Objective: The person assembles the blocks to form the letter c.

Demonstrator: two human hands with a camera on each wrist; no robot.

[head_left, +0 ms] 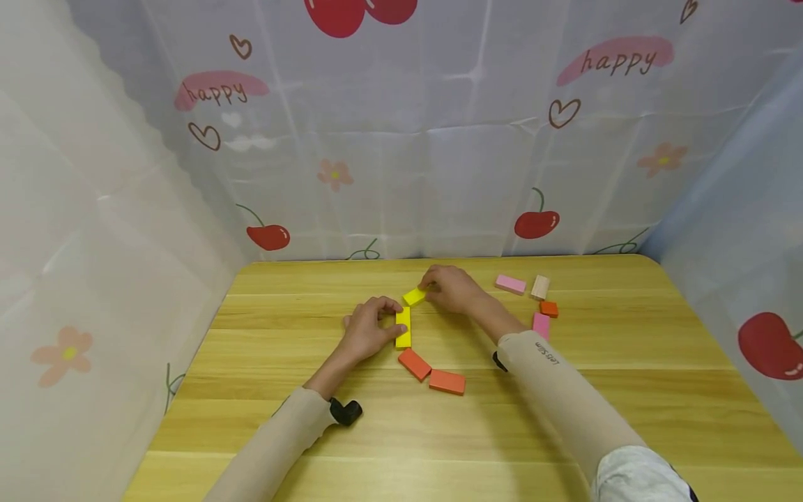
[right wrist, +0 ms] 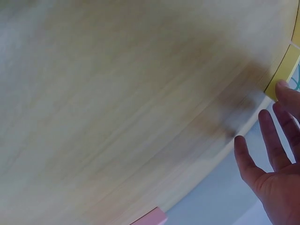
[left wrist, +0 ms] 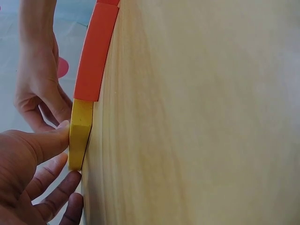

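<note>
On the wooden table (head_left: 615, 348) my left hand (head_left: 369, 329) pinches a long yellow block (head_left: 403, 328) that lies flat. In the left wrist view my thumb (left wrist: 49, 140) presses the side of the yellow block (left wrist: 79, 133) and my fingers curl at its end. One end of this block meets an orange block (left wrist: 96, 51). Just beyond, my right hand (head_left: 453, 288) touches a smaller yellow block (head_left: 414, 296) with its fingertips. The right wrist view shows those fingers (right wrist: 274, 131) fairly straight against that yellow block (right wrist: 287, 63).
Two orange blocks (head_left: 415, 364) (head_left: 447, 381) continue the row toward me. To the right lie a pink block (head_left: 510, 284), a bare wood block (head_left: 540, 286), a small orange block (head_left: 548, 308) and another pink block (head_left: 541, 325). Printed curtains wall the table on three sides.
</note>
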